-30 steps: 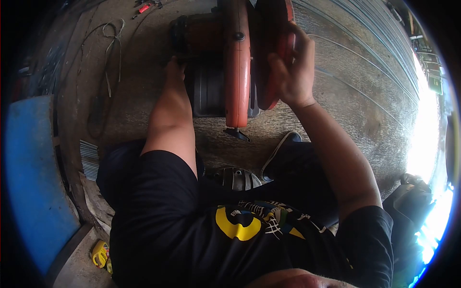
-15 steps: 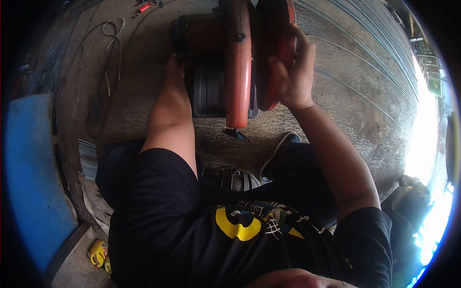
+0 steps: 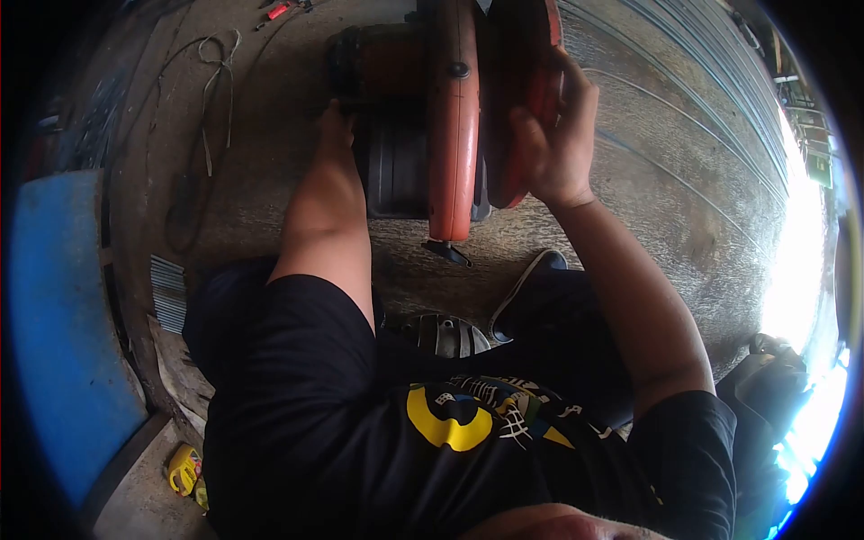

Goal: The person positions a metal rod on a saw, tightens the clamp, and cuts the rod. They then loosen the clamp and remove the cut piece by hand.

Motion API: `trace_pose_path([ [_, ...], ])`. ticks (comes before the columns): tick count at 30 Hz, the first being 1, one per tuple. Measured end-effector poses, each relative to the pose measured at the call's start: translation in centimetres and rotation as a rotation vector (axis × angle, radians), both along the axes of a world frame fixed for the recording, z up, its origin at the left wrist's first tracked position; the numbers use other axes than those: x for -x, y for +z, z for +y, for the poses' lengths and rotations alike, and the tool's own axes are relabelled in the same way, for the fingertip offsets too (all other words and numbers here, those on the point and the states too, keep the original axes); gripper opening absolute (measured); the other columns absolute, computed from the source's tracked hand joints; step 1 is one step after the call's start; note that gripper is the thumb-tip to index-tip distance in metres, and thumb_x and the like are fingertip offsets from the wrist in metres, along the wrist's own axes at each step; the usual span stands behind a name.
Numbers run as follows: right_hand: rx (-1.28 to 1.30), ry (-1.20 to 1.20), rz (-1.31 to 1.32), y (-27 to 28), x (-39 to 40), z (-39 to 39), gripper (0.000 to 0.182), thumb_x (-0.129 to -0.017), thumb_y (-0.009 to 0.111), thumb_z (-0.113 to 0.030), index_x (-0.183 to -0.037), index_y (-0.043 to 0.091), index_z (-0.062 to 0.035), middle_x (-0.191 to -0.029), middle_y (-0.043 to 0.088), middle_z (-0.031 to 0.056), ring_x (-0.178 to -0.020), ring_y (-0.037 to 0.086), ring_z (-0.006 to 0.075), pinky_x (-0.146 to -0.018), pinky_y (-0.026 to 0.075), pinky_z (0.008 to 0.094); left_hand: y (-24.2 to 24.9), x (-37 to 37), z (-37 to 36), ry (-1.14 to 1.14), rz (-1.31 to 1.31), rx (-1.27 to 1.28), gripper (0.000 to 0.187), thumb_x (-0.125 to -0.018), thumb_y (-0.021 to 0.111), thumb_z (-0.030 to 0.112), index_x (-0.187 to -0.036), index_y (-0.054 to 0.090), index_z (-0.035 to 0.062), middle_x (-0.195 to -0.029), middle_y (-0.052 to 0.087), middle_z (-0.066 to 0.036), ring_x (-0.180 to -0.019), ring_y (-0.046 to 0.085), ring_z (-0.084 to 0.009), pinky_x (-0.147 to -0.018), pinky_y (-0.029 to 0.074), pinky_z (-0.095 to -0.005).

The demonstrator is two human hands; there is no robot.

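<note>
A red and black chop saw stands on the worn floor in front of me, its long red handle pointing my way. My right hand is closed over the edge of its red blade guard, thumb on the near side and fingers reaching round the outer side. On the other side, my left hand reaches to the saw below the motor, beside the dark base. Shadow and the saw hide most of its fingers, so its grip does not show.
Long thin metal rods lie at the upper right. A looped cord and a small red tool lie upper left. A blue panel stands left, near short rods and a yellow object. My feet are close to the saw.
The whole view has shifted slightly, with the saw and floor items a little further right. Both hands keep nearly the same places at the saw.
</note>
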State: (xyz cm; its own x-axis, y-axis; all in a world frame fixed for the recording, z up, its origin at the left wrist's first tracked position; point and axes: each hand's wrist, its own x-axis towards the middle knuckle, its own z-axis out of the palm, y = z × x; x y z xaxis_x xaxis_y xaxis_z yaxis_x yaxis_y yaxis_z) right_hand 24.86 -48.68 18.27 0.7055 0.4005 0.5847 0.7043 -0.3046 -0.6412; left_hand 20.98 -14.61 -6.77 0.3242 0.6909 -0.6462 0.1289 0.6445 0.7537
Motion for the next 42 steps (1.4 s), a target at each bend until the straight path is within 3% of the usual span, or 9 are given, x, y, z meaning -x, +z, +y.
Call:
trace_pose_path([
  [2, 0.007, -0.008, 0.001, 0.0, 0.0, 0.0, 0.069, -0.071, 0.064, -0.004, -0.134, 0.037, -0.0010, -0.123, 0.049, 0.0177, -0.106, 0.046, 0.0369, -0.095, 0.040, 0.0453, -0.5, 0.0, 0.3, 0.037, -0.016, 0.035, 0.041, -0.091, 0.061, 0.029, -0.118, 0.056, -0.0021, -0.113, 0.059, -0.015, -0.096, 0.062, -0.0267, -0.074, 0.058, -0.0329],
  [9, 0.001, 0.004, 0.004, 0.0, 0.1, 0.0, 0.069, -0.071, 0.065, -0.004, -0.134, 0.037, -0.0004, -0.125, 0.049, 0.0179, -0.107, 0.045, 0.0370, -0.095, 0.039, 0.0454, -2.9, -0.2, 1.0, 0.015, -0.096, -0.023, 0.040, -0.089, 0.062, 0.024, -0.117, 0.055, -0.0042, -0.112, 0.058, -0.017, -0.096, 0.063, -0.0275, -0.073, 0.059, -0.0325],
  [11, -0.004, 0.004, 0.005, 0.0, 0.0, 0.0, 0.070, -0.070, 0.065, -0.004, -0.134, 0.037, -0.0007, -0.125, 0.049, 0.0179, -0.107, 0.045, 0.0371, -0.095, 0.039, 0.0455, -6.0, 0.0, 2.5, -0.273, 0.011, -0.342, 0.041, -0.089, 0.063, 0.024, -0.117, 0.055, -0.0052, -0.112, 0.058, -0.017, -0.096, 0.063, -0.0278, -0.073, 0.060, -0.0326],
  [14, -0.002, 0.010, 0.012, -0.2, -0.1, -0.1, 0.070, -0.070, 0.065, -0.004, -0.134, 0.037, -0.0016, -0.125, 0.048, 0.0179, -0.107, 0.045, 0.0370, -0.095, 0.040, 0.0457, -0.9, -0.3, 0.2, 0.016, -0.043, -0.040, 0.044, -0.088, 0.064, 0.025, -0.117, 0.053, -0.0066, -0.112, 0.058, -0.017, -0.095, 0.063, -0.0282, -0.073, 0.060, -0.0328],
  [18, 0.026, -0.011, -0.030, -0.3, 0.2, -0.1, 0.071, -0.071, 0.065, -0.005, -0.136, 0.036, -0.0023, -0.125, 0.048, 0.0179, -0.105, 0.045, 0.0372, -0.093, 0.040, 0.0456, -1.6, -0.3, 0.4, -0.221, 0.129, -0.288, 0.031, -0.090, 0.057, 0.010, -0.119, 0.055, -0.0007, -0.116, 0.056, -0.014, -0.105, 0.057, -0.0232, -0.089, 0.052, -0.0326],
  [21, 0.041, -0.018, -0.064, -0.5, 0.8, -0.2, 0.073, -0.072, 0.064, -0.005, -0.138, 0.034, -0.0027, -0.125, 0.048, 0.0177, -0.102, 0.045, 0.0363, -0.092, 0.041, 0.0444, 2.6, 0.1, -1.3, 0.071, -0.001, 0.070, 0.036, -0.086, 0.062, 0.008, -0.120, 0.054, -0.0013, -0.112, 0.060, -0.016, -0.102, 0.060, -0.0242, -0.087, 0.052, -0.0341],
  [23, 0.033, -0.013, -0.058, -0.9, 1.3, -0.3, 0.074, -0.072, 0.064, -0.005, -0.139, 0.033, -0.0029, -0.125, 0.048, 0.0175, -0.101, 0.045, 0.0356, -0.092, 0.041, 0.0437, 2.3, 0.8, -0.9, -0.579, 0.375, -0.504, 0.039, -0.087, 0.064, 0.015, -0.120, 0.054, -0.0033, -0.108, 0.063, -0.018, -0.098, 0.062, -0.0258, -0.085, 0.051, -0.0367],
  [31, 0.041, -0.024, -0.091, -3.1, 2.4, -0.8, 0.077, -0.072, 0.063, -0.004, -0.141, 0.029, -0.0017, -0.112, 0.048, 0.0205, -0.100, 0.044, 0.0343, -0.090, 0.042, 0.0428, 0.0, 0.6, 0.6, -0.535, 0.378, -0.476, 0.041, -0.088, 0.062, 0.020, -0.119, 0.054, -0.0044, -0.109, 0.063, -0.018, -0.095, 0.063, -0.0264, -0.082, 0.052, -0.0381],
  [42, 0.050, -0.031, -0.063, -3.9, 2.9, -0.8, 0.073, -0.078, 0.061, -0.012, -0.142, 0.028, -0.0008, -0.117, 0.047, 0.0210, -0.101, 0.043, 0.0340, -0.092, 0.039, 0.0434, -2.1, 1.4, 0.3, -0.420, 0.354, -0.437, 0.045, -0.089, 0.061, 0.027, -0.118, 0.055, -0.0062, -0.109, 0.063, -0.017, -0.091, 0.064, -0.0274, -0.075, 0.053, -0.0403],
])
